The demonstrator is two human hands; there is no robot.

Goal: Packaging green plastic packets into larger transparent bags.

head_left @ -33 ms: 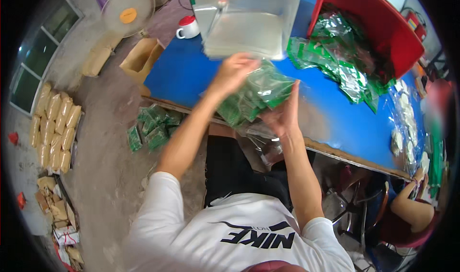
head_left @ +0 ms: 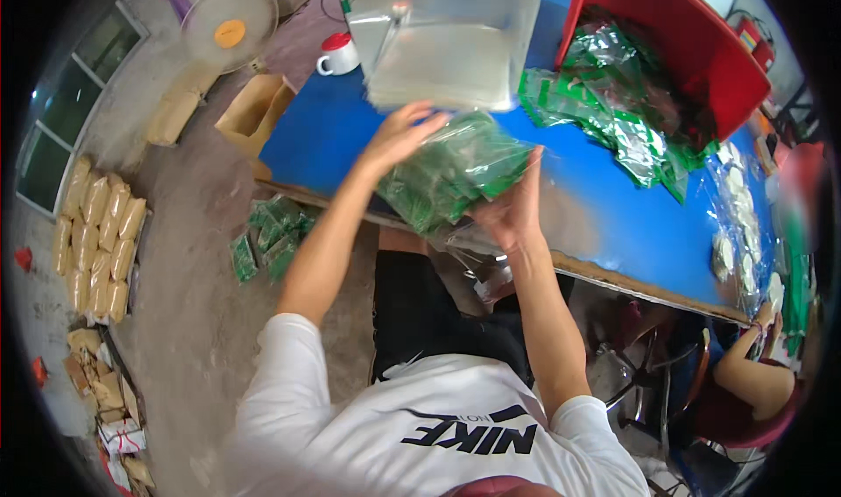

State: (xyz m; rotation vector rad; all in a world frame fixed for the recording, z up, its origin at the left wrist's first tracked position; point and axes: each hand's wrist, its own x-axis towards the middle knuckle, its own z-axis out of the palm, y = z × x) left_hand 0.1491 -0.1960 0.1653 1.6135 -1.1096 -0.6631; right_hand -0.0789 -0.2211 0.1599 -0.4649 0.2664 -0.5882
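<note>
A bulging clear plastic bag filled with green packets (head_left: 455,169) is above the near edge of the blue table. My right hand (head_left: 512,208) grips its right side from below, thumb up along the edge and fingers partly hidden under the bag. At the bag's upper left is my left hand (head_left: 405,138), its fingers stretched out and slightly apart beside the plastic. Just beyond the bag lies a stack of flat clear plastic bags (head_left: 442,63). Crumpled clear plastic (head_left: 477,274) hangs below the table edge by my lap.
Loose green and clear packaging (head_left: 631,112) spills from a red bin (head_left: 683,37) on the blue table (head_left: 626,234). A red-lidded white mug (head_left: 339,55) stands near an open carton (head_left: 258,112). Green packets (head_left: 276,230) lie on the floor. A co-worker's arm (head_left: 749,379) is at right.
My left hand has drawn left and slightly down, away from the top of the bag. More of the bag's green contents shows. My right hand keeps its grip, shifted slightly left.
</note>
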